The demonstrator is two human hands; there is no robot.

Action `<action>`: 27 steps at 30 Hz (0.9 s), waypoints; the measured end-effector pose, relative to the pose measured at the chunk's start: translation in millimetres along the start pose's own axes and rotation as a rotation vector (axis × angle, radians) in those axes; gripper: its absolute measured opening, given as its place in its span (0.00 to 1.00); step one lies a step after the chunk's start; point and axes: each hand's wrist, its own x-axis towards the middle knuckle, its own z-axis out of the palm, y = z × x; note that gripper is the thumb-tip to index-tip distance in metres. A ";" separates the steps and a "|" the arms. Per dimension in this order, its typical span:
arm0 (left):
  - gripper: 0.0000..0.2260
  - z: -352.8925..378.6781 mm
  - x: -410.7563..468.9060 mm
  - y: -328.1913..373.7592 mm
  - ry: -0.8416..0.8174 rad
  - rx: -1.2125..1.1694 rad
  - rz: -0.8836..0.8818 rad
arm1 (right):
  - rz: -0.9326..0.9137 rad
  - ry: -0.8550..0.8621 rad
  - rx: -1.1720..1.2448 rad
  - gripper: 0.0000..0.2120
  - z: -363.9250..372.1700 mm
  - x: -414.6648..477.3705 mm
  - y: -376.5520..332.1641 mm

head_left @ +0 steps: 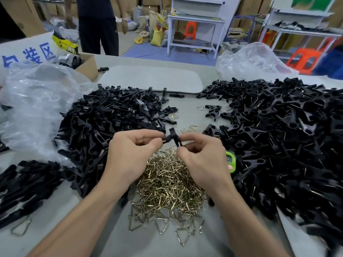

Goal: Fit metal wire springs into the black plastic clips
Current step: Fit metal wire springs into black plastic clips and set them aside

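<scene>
Black clip (171,139) pinched btwn curled fingertips of left hand (130,153) & right hand (202,158), above brassy spring pile (167,184) on grey table (187,119). Flanked by left clip heap (111,115) & right clip heap (278,136); clear bag (37,108) far left. Bkgd: white workbench (194,21), orange stool (304,60).

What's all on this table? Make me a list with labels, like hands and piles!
left hand: pinches one end of a black plastic clip
right hand: pinches the clip's other end
wire springs: shiny heap on the table, under both hands
left pile: black clip parts
right pile: black clips, many showing wire
green device: small, beside the right hand, partly hidden
</scene>
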 end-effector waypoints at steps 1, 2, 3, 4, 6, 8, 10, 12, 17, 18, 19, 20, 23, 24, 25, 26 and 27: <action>0.12 2.1 -0.7 0.3 -0.005 -0.036 -0.011 | 0.034 -0.001 0.040 0.11 0.1 0.9 0.1; 0.13 3.8 -1.3 0.6 -0.012 -0.058 -0.017 | 0.061 -0.015 0.080 0.11 0.6 1.4 -0.2; 0.14 5.5 -1.9 0.9 -0.020 -0.065 -0.012 | 0.077 -0.038 0.118 0.11 1.4 1.3 -1.0; 0.15 7.0 -2.9 1.3 -0.027 -0.055 0.002 | 0.083 -0.061 0.151 0.11 2.5 0.9 -2.1; 0.20 9.3 -5.8 2.1 -0.016 0.027 0.053 | 0.082 -0.086 0.170 0.11 4.3 0.9 -2.6; 0.24 11.4 -9.8 2.6 0.037 0.170 0.108 | 0.083 -0.097 0.137 0.10 5.4 0.6 -2.2; 0.25 14.8 -13.8 3.1 0.081 0.311 0.140 | 0.086 -0.099 0.136 0.11 5.5 0.7 -1.8; 0.22 17.8 -15.1 3.2 0.123 0.392 0.151 | 0.100 -0.085 0.165 0.11 4.4 1.6 -1.4; 0.26 18.7 -13.8 6.4 0.071 0.334 0.127 | 0.039 -0.097 0.028 0.10 6.6 -0.5 -0.2; 0.29 18.5 -15.5 7.3 0.062 0.334 0.146 | 0.017 -0.106 -0.004 0.10 7.7 -1.6 0.1; 0.31 18.8 -17.0 7.8 0.057 0.330 0.164 | 0.004 -0.108 -0.022 0.11 8.4 -2.5 0.4; 0.33 18.9 -18.6 7.5 0.052 0.319 0.180 | 0.003 -0.102 -0.030 0.10 8.8 -2.7 0.9; 0.36 21.0 -21.2 5.7 0.024 0.287 0.220 | 0.030 -0.078 -0.028 0.10 8.7 -1.8 2.1; 0.36 21.4 -21.3 5.3 0.010 0.286 0.229 | 0.033 -0.077 -0.028 0.09 8.4 -1.5 2.5; 0.36 21.5 -21.3 4.7 -0.002 0.295 0.238 | 0.033 -0.079 -0.028 0.09 8.2 -1.2 2.6; 0.34 21.4 -21.5 3.6 -0.010 0.303 0.250 | 0.033 -0.078 -0.034 0.09 7.9 -1.1 2.6; 0.31 20.7 -21.5 1.5 -0.012 0.307 0.270 | 0.032 -0.074 -0.045 0.08 7.5 -0.8 2.9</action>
